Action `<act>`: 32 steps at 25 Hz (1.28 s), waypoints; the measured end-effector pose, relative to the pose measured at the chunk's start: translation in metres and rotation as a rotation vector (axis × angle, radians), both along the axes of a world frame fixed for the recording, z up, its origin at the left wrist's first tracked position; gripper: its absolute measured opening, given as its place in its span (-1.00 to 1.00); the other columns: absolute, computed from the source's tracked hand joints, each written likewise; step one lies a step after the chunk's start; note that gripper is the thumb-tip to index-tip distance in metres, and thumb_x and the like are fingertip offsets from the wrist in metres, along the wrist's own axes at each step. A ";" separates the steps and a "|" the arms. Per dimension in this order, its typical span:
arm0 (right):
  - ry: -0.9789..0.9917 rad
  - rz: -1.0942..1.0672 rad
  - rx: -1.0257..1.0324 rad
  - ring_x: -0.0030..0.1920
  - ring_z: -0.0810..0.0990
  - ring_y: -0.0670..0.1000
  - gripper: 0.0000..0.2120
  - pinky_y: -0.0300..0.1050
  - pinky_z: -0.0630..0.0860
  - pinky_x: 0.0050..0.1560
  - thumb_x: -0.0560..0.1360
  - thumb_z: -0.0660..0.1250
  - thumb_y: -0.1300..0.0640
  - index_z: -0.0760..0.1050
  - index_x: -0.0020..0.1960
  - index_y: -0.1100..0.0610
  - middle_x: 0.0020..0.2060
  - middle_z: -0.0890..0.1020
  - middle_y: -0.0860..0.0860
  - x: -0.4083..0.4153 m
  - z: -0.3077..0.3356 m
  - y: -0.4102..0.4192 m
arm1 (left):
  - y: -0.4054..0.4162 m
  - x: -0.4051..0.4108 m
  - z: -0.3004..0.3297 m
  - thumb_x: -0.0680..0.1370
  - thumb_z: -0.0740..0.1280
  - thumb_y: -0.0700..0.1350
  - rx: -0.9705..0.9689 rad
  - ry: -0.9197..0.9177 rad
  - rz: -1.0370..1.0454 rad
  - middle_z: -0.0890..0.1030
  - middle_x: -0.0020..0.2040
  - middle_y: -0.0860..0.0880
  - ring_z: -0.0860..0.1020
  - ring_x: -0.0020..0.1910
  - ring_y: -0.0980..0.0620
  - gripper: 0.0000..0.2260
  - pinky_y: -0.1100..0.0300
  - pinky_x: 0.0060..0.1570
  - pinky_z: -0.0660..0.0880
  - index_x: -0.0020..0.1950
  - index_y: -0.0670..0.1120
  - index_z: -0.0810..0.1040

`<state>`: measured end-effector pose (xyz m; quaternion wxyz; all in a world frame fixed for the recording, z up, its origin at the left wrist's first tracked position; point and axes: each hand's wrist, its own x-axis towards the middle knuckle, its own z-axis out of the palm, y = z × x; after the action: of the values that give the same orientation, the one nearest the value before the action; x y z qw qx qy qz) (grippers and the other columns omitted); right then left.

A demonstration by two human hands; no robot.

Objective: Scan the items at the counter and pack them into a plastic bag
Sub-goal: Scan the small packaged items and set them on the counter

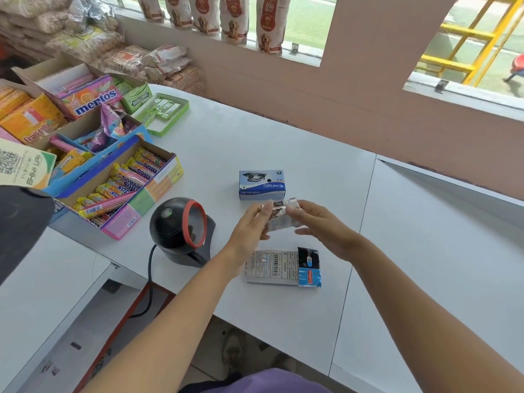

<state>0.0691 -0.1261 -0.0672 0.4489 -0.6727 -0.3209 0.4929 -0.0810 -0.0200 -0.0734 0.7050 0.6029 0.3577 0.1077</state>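
Both hands hold one small silver and brown packet (279,215) above the white counter (283,143). My left hand (251,231) pinches its left end and my right hand (323,226) grips its right end. A blue Kangaro stapler box (262,184) sits just beyond the packet. Nearer to me lies a flat silver, black and blue packet (283,268) with its barcode side up. The black barcode scanner (181,226) with a red ring stands to the left of my left hand. No plastic bag is in view.
Open candy boxes (119,188), a Mentos box (93,97) and a green gum tray (163,113) crowd the counter's left side. A QR payment card (22,165) stands at far left. The scanner cable (150,282) drops off the front edge. A wall with window openings runs behind.
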 end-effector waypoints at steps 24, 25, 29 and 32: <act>-0.253 -0.193 0.038 -0.20 0.66 0.00 -0.68 -0.20 0.59 -0.26 0.49 0.38 -0.08 0.61 0.17 0.04 0.00 0.66 0.01 -0.044 0.052 0.031 | -0.022 -0.019 0.009 0.64 0.13 -0.15 -0.941 -0.393 0.448 0.62 -0.21 -0.16 0.53 -0.27 0.01 -0.78 0.27 -0.36 0.60 0.09 -0.21 0.53; -0.324 -0.177 0.033 -0.22 0.66 0.03 -0.67 -0.13 0.61 -0.23 0.47 0.38 -0.10 0.62 0.15 0.06 -0.04 0.66 0.01 -0.048 0.055 0.038 | -0.022 -0.019 0.009 0.64 0.13 -0.18 -0.971 -0.415 0.475 0.64 -0.25 -0.17 0.53 -0.29 0.01 -0.79 0.28 -0.37 0.59 0.07 -0.22 0.53; -0.579 -0.133 0.028 -0.17 0.66 0.18 -0.58 0.15 0.61 -0.07 0.47 0.35 -0.14 0.61 0.05 0.22 -0.12 0.69 0.14 -0.065 0.062 0.058 | -0.019 -0.020 0.009 0.65 0.09 -0.21 -1.032 -0.482 0.543 0.65 -0.34 -0.17 0.58 -0.39 0.01 -0.77 0.27 -0.40 0.58 0.04 -0.24 0.53; -0.622 -0.119 0.027 -0.12 0.65 0.24 -0.49 0.22 0.57 -0.10 0.49 0.34 -0.12 0.56 0.07 0.35 -0.07 0.67 0.25 -0.070 0.065 0.061 | -0.016 -0.022 0.006 0.65 0.10 -0.21 -1.046 -0.492 0.563 0.64 -0.37 -0.17 0.58 -0.46 0.01 -0.77 0.27 -0.43 0.57 0.05 -0.24 0.52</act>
<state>-0.0005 -0.0652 -0.0026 0.3662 -0.8027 -0.4094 0.2323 -0.1028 -0.0358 -0.0671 0.9121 0.0202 0.3353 0.2352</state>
